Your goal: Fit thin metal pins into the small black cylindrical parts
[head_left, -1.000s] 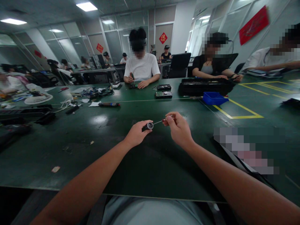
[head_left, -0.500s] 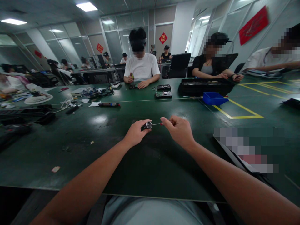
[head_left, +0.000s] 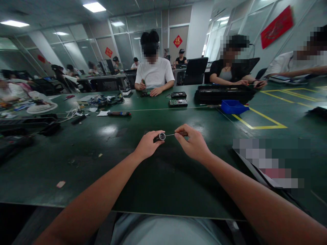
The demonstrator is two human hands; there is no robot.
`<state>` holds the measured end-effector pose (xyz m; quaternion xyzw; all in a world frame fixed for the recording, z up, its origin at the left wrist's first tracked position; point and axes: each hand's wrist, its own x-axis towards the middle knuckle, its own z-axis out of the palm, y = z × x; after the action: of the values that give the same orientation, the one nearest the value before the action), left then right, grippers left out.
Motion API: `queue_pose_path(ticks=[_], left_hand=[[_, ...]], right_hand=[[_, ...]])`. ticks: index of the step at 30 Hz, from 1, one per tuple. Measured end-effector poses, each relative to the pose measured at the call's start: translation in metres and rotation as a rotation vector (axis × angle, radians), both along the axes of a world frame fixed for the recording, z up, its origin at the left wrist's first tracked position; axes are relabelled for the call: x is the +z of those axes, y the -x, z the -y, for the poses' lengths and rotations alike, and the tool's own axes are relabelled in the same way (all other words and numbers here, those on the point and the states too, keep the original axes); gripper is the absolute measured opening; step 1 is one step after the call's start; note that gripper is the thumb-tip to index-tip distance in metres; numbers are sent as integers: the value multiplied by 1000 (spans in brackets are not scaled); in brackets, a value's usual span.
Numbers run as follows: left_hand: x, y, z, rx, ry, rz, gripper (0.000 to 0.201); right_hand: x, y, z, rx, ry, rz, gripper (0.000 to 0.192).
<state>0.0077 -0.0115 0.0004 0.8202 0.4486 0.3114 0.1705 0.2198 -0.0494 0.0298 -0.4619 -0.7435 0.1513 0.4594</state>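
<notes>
My left hand grips a small black part with a round silver ring just above the green table. My right hand holds a thin screwdriver with a reddish handle, its metal tip set against the ring. Both hands hover close together at the table's middle, about a hand's width apart. The handle is mostly hidden inside my right fingers.
Across the table sit three people; the one in white works on a circuit board. A blue bin and a long black case lie at the right. Cables, paper scraps and a marker lie at the left. Yellow tape lines mark the right side.
My right hand has dropped slightly and closed more around the screwdriver handle, hiding its red end. The left hand with the ring part has barely shifted.
</notes>
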Motion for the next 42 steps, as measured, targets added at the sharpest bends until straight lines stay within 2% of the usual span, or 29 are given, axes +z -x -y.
queue_pose_path(ticks=[3, 7, 10, 21, 24, 28, 32, 35, 38, 42], left_hand=[[1, 0, 1, 2, 7, -9, 40], [2, 0, 1, -6, -4, -2, 40], [1, -1, 2, -14, -7, -6, 40], [0, 0, 1, -26, -17, -7, 40], [0, -1, 1, -27, -23, -1, 40], [-1, -1, 1, -16, -31, -5, 41], [-1, 0, 0, -78, -70, 30, 42], [1, 2, -1, -117, -108, 41, 40], [3, 3, -1, -123, -120, -1, 39], [2, 3, -1, -108, -85, -56, 39]], right_hand=[[2, 0, 1, -9, 27, 9, 16], [4, 0, 0, -108, 98, 66, 38], [3, 0, -1, -140, 90, 57, 33], [4, 0, 5, -43, 88, 34, 25], [0, 2, 3, -62, 96, -113, 21], [-8, 5, -8, -13, 168, -435, 21], [-15, 6, -19, 29, 311, -796, 24], [-17, 4, -23, 56, 468, -983, 23], [-16, 2, -25, 37, 585, -1023, 23], [-17, 1, -24, -34, 462, -910, 22]])
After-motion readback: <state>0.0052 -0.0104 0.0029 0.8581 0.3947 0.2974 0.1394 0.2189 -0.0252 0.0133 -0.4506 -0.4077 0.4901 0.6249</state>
